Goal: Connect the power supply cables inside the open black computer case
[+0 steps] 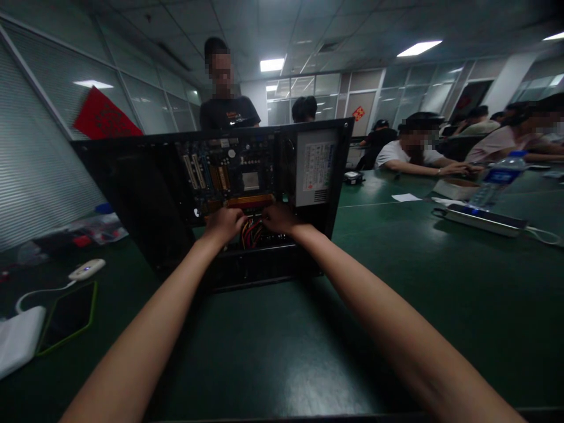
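Note:
An open black computer case [132, 200] stands on the green table with its inside facing me. Its motherboard [233, 170] shows a bare square processor [251, 181], and below that run orange and red memory slots [250, 201]. My left hand [225, 224] is at the lower edge of the board, fingers curled together near the left end of the slots. Opposite it, my right hand [279, 218] has its fingers bent inward below the power supply [314, 170]. Between both hands hangs a bundle of coloured cables [252, 234]. Whatever the fingertips pinch is too dark and small to make out.
On the left of the table [273, 352] lie a phone [70, 314], a white device with a cable [87, 269] and plastic bags [88, 232]. A water bottle [497, 179], power strip [484, 218] and paper [406, 198] are on the right. Several people sit or stand beyond.

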Tool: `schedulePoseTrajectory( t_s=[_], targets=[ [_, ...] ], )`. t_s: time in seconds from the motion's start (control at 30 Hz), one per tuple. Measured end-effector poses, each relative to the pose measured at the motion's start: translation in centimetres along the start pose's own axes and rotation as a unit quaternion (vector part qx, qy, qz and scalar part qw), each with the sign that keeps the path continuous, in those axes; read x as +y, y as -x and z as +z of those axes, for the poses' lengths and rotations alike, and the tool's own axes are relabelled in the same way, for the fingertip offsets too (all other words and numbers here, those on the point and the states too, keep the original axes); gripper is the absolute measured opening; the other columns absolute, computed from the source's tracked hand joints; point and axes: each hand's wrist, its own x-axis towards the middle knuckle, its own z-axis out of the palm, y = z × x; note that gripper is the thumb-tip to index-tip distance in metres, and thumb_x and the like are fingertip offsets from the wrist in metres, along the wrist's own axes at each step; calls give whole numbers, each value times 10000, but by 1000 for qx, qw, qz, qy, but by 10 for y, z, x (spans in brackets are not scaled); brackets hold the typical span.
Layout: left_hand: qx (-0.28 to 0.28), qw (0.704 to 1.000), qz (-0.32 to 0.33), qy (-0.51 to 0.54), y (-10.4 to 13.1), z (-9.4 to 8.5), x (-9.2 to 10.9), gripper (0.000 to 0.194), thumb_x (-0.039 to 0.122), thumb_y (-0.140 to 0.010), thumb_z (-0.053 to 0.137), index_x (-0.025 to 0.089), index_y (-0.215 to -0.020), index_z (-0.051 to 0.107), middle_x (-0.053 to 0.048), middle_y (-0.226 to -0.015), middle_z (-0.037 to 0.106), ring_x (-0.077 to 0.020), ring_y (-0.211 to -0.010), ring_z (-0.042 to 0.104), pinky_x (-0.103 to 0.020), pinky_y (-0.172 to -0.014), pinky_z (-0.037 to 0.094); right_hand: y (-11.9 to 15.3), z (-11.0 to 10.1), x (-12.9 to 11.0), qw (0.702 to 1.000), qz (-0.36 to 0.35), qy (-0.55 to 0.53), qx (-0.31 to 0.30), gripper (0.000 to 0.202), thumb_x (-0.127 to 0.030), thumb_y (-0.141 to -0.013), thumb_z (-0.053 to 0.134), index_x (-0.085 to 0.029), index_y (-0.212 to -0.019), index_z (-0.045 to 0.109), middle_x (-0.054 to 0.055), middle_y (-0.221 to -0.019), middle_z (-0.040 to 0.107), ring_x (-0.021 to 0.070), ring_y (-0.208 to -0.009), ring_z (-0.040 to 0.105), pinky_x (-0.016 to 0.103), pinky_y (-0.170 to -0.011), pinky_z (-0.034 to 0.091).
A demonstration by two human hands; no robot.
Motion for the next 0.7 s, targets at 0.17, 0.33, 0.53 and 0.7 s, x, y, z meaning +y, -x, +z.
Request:
schedulePoseTrajectory(
  t_s=[0.17,0.33,0.53,0.7],
  targets=[
    [-19,999,0,32,1,2,-7,257,339,-909,549,268,-1034,762,-49,-1053,764,-245,-973,692,-290,-742,469,-1,1,1,1000,-8,5,-1,251,-200,-908,530,-155,-1025,747,103,-1072,736,223,-1042,655,290,-879,444],
    [-25,999,-7,26,-2,5,-8,269,335,-903,540,276,-1024,772,-53,-1026,770,-250,-949,696,-294,-719,468,-2,3,2,1000,-3,4,-1,266,-214,-912,519,-152,-1038,744,117,-1088,730,248,-1078,642,306,-878,446],
    [-33,999,4,35,-5,7,-9,255,322,-857,573,273,-995,782,-41,-1008,776,-255,-956,700,-293,-701,465,-4,1,3,1000,8,-3,-6,252,-207,-898,533,-143,-1013,748,124,-1065,736,241,-1025,659,288,-839,457],
    [-43,998,6,41,-6,8,-10,260,361,-858,585,268,-992,788,-49,-1006,777,-246,-934,704,-286,-711,474,-1,-3,-1,1000,13,-9,-5,243,-204,-906,529,-140,-992,748,118,-1041,738,223,-981,669,266,-789,457]
  ],
)
